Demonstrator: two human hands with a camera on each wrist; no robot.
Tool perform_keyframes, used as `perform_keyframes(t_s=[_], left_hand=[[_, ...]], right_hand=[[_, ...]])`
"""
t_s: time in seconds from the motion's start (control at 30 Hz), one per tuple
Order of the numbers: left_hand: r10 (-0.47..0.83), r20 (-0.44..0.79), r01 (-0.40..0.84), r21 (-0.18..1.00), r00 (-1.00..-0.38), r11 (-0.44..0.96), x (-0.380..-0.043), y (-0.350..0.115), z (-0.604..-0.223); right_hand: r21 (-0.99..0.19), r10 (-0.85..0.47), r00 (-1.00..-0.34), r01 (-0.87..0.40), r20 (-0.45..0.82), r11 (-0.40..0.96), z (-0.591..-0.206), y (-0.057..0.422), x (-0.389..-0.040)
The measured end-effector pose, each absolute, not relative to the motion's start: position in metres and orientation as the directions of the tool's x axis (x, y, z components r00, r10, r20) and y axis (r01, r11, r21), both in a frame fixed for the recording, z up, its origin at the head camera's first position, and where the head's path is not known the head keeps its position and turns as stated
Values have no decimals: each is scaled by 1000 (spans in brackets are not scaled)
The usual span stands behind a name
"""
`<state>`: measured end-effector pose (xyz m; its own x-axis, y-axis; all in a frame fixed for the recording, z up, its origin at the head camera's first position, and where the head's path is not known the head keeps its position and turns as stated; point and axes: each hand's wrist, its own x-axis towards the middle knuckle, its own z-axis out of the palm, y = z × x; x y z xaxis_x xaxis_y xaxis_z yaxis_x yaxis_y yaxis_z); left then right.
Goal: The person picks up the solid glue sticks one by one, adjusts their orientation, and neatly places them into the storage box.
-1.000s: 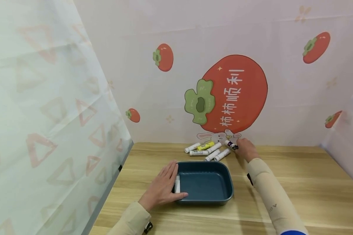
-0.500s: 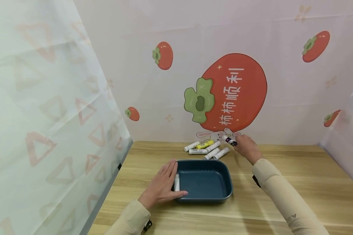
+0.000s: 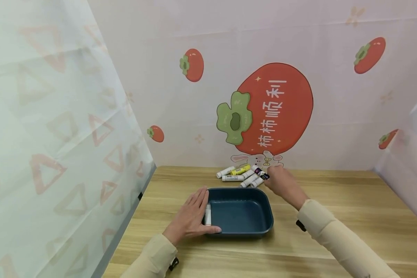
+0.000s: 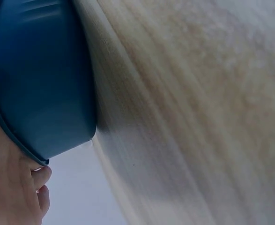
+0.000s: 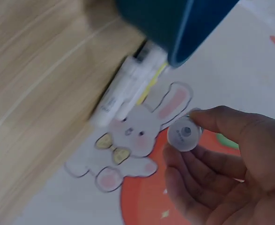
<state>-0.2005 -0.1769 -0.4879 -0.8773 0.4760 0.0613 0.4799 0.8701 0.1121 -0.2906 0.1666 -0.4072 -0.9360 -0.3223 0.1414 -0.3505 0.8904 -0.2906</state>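
My right hand (image 3: 285,186) pinches a glue stick (image 3: 260,172) with a dark label and white end, behind the tray's far right corner. The right wrist view shows the stick's round white base (image 5: 184,134) between thumb and fingers. In the head view it overlaps a pile of white glue sticks (image 3: 233,178) and a yellow glue stick (image 3: 241,170) by the wall. My left hand (image 3: 191,216) rests on the left rim of a dark blue tray (image 3: 241,234), fingers straight, thumb over the near corner. One white glue stick (image 3: 208,215) lies inside along the tray's left wall, partly hidden by that hand.
The wooden table (image 3: 319,227) ends at a back wall sheet (image 3: 333,146) printed with persimmons and a rabbit. A second sheet (image 3: 73,154) stands along the left side. Another wall sheet (image 3: 411,154) closes off the right side.
My right hand has moved leftward and a little nearer the tray, carrying the glue stick over the pile. The left hand has stayed on the tray's rim.
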Motion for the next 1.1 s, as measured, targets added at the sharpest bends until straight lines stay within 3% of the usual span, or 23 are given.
perform_keyframes(t_s=[0.23, 0.6, 1.1], left_hand=[[468, 59, 472, 108, -882, 875, -202, -177, -488], [460, 52, 463, 120, -886, 878, -203, -176, -490], [448, 43, 449, 138, -893, 883, -202, -176, -491]], right_hand=[[-322, -334, -925, -376, 179, 869, -406, 140, -257], [-439, -278, -960, -269, 44, 858, -429, 99, -219], [-500, -270, -963, -244, 20, 831, -472, 62, -202]])
